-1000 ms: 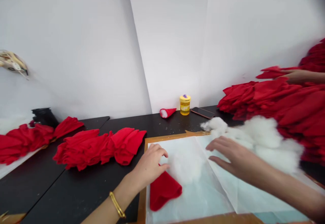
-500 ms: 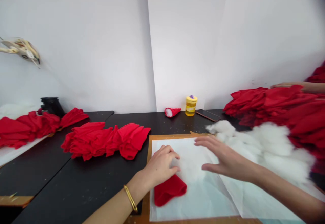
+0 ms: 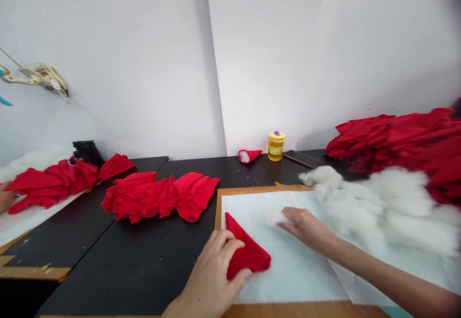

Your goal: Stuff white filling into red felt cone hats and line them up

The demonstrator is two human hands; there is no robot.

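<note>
A red felt cone (image 3: pixel 250 253) lies flat on the white sheet (image 3: pixel 298 270), its point toward the back left and its wide end at the front right. My left hand (image 3: pixel 214 272) is curled at its left edge, fingers on the felt and thumb by the lower edge. Over the middle of the sheet, my right hand (image 3: pixel 304 226) pinches a small tuft of white stuffing (image 3: pixel 273 217), blurred by motion. To the right of that hand spreads a large heap of white stuffing (image 3: pixel 378 207).
Red felt pieces lie in a row (image 3: pixel 158 195) left of the sheet, with a big red pile (image 3: pixel 403 140) at right. A stuffed red cone (image 3: pixel 249 155), a yellow-lidded jar (image 3: pixel 276 146) and a phone (image 3: pixel 301 158) stand by the wall. Another person's hand (image 3: pixel 6 198) shows far left.
My left hand has shifted down and left to the cone's edge, and the cone is turned. My right hand has closed from spread fingers onto a tuft of stuffing.
</note>
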